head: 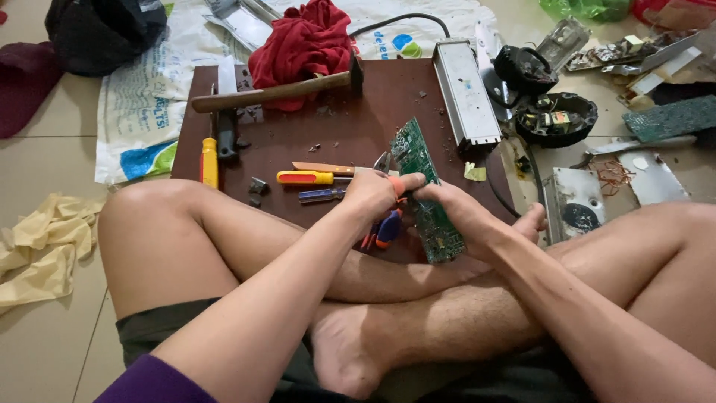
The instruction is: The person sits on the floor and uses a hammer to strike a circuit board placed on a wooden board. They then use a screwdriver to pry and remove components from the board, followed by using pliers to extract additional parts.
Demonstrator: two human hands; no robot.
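**Circuit board gripped, pliers applied at its edge**

A person sits cross-legged on the floor at the near edge of a dark brown wooden board (358, 119). The right hand (459, 209) wraps its fingers around a long green printed circuit board (425, 190), holding it upright and tilted between the knees. The left hand (373, 195) has its fingers pressed together around a pair of pliers with orange and blue handles (384, 227), whose nose meets the left edge of the circuit board (the tip itself is hidden behind the thumb).

How far the stripping has got is a judgement only: the circuit board looks largely intact, with its components in place. Opened casings and loose parts lie on the floor to the far right, so other units seem already taken apart.

On the wooden board lie a wooden-handled hammer (276, 93), a yellow-handled screwdriver (306, 177), a red cloth (302, 41) and a long grey metal housing (466, 93)
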